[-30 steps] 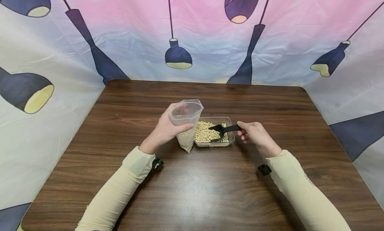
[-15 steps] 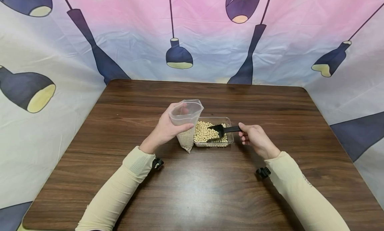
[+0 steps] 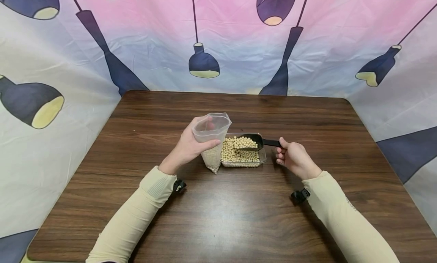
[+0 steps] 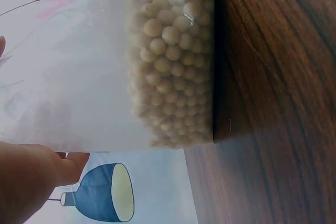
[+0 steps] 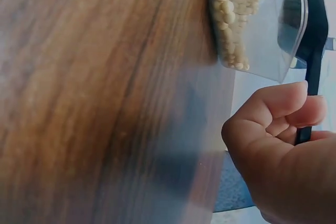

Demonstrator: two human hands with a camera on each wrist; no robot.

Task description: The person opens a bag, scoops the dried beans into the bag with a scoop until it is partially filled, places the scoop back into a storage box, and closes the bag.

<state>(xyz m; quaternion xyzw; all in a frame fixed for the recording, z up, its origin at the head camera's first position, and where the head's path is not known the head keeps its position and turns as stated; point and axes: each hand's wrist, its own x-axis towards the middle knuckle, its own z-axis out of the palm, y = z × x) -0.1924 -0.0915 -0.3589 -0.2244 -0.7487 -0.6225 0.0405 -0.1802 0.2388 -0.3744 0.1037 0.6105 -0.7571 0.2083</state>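
Note:
My left hand [image 3: 187, 143] grips a frosted, see-through plastic bag [image 4: 68, 72] near its open mouth. Soybeans [image 4: 173, 72] fill the lower part of the bag, whose base stands on the table. Touching or close beside it on the right is a clear plastic box [image 3: 243, 165] of loose soybeans [image 3: 230, 151]. Between thumb and fingers my right hand [image 3: 296, 156] pinches the handle of a black scoop [image 3: 260, 140]. The scoop's bowl holds a heap of soybeans and is over the box. In the right wrist view the scoop [image 5: 315, 30] is above the box's rim.
Bag and box stand on a dark wood-grain table [image 3: 218, 217]. Behind it hangs a cloth backdrop [image 3: 164, 54] printed with lamps. A small black device [image 3: 300, 196] is strapped at the right wrist, another [image 3: 179, 186] at the left.
The scoop, earlier tipped down into the soybeans, has come up level and loaded. My right hand has shifted slightly right. The left hand and bag stay in place.

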